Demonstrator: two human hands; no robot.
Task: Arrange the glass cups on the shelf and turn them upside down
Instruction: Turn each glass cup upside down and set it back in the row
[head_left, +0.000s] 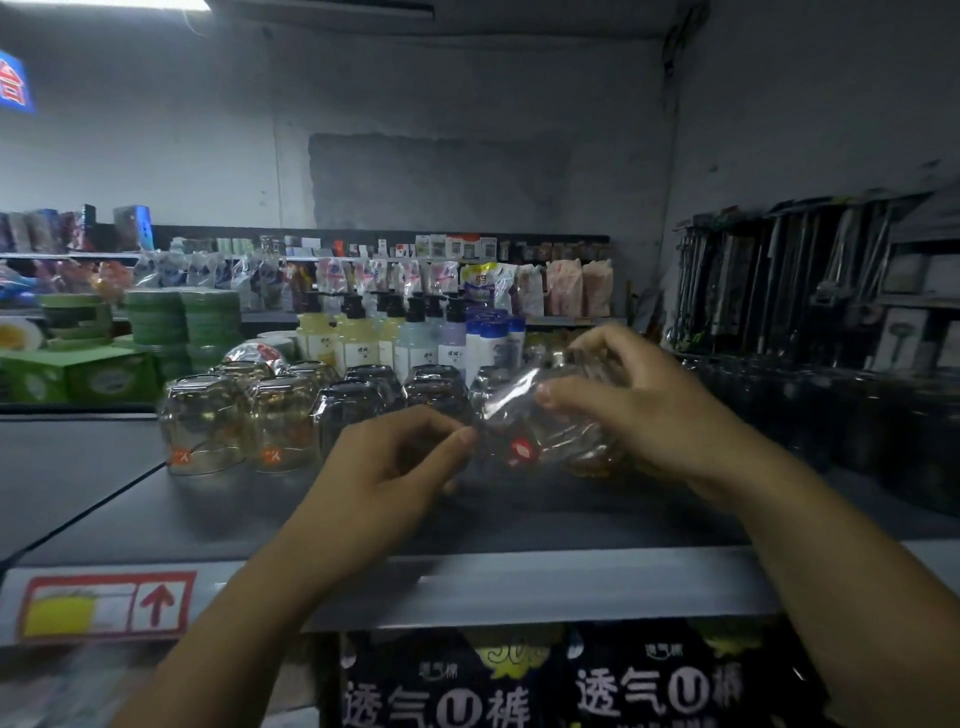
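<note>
Gripping a glass cup (558, 441) in clear wrap (501, 410) over the shelf (156, 512), the right hand (641, 410) curls round it from 2 o'clock. The left hand (395, 462) pinches the wrap at its 9 o'clock. Further toward 9 o'clock stand upturned cups (202, 423).

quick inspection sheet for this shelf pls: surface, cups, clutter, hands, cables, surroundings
surface: dark grey shelf, price label on its front edge
job's things: upside-down cups in rows at left; one wrapped cup in clear plastic, held beside them
clutter: pump bottles right behind the cups
hands: left hand pinches the plastic; right hand grips the wrapped cup
cables: nothing seen
surroundings: green boxes at left, hanging utensils at right, dark packs below
</note>
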